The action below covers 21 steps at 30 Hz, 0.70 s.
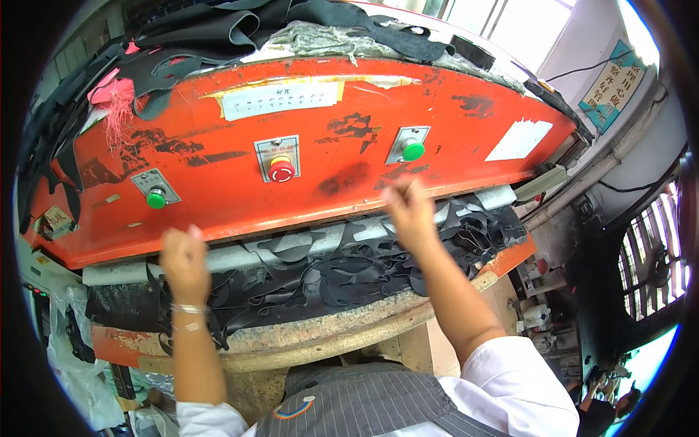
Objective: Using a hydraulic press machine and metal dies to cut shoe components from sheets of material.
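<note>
Across an orange-red metal panel, a round green push-button was seen at nine o'clock, a second green button at one, and near these the bare left hand and bare right hand were held apart, loosely fisted, with black leathery scraps heaped at six.

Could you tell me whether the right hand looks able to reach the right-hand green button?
Probably yes: the right hand is just below that green button in the picture, and nothing visible stands between them.
</note>
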### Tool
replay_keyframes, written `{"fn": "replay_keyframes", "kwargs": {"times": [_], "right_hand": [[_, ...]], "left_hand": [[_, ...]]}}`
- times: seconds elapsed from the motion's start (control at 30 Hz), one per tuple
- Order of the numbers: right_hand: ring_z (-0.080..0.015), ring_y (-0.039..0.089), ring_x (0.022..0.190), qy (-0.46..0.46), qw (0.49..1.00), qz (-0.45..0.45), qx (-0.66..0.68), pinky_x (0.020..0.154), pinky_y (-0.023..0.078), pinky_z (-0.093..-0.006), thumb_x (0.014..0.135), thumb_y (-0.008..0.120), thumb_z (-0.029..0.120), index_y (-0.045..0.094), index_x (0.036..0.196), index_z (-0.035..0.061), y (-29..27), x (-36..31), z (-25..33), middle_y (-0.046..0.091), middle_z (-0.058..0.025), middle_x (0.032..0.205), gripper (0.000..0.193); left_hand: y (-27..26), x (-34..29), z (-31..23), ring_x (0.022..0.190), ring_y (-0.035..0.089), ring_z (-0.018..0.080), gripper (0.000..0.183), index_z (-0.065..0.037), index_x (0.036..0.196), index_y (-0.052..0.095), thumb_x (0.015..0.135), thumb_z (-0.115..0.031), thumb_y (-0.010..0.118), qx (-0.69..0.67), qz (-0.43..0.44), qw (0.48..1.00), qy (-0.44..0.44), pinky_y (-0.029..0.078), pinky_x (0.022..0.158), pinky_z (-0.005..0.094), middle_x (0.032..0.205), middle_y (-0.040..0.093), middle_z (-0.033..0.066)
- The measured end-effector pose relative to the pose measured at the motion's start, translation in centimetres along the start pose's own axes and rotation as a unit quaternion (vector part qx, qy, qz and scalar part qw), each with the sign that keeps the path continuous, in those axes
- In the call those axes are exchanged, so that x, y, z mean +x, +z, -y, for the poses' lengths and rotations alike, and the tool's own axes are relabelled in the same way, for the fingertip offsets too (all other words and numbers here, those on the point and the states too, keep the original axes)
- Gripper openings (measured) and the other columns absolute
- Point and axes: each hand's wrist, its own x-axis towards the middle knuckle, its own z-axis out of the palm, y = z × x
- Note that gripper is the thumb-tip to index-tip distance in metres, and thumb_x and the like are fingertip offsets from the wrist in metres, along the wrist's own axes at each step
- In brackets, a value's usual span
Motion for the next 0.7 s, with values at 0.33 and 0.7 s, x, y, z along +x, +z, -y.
{"fn": "replay_keyframes", "kwargs": {"times": [0.33,0.7], "right_hand": [[-0.0271,0.059,0.092,-0.234,0.851,0.364,-0.297,0.077,0.05,-0.0353,0.068,0.072,0.024,0.061,0.106,0.0034,-1.1,-21.4,-1.8,0.06,-0.0106,0.092,0.045],[-0.0307,0.065,0.087,-0.205,0.797,0.506,-0.259,0.073,0.054,-0.0405,0.069,0.073,0.027,0.068,0.091,0.0061,-3.0,-17.2,-2.3,0.068,-0.0143,0.086,0.031]], "left_hand": [[0.7,-19.9,-14.8,0.076,0.062,0.0329,0.02,-0.004,0.081,0.071,0.081,-0.023,0.068,-0.092,0.282,0.954,-0.05,0.05,0.068,0.0409,0.079,0.065,0.0136],[2.8,-19.5,-17.0,0.07,0.062,0.0313,0.016,-0.006,0.068,0.069,0.072,-0.021,0.072,-0.016,0.241,0.965,-0.105,0.049,0.065,0.0405,0.07,0.065,0.011]]}}
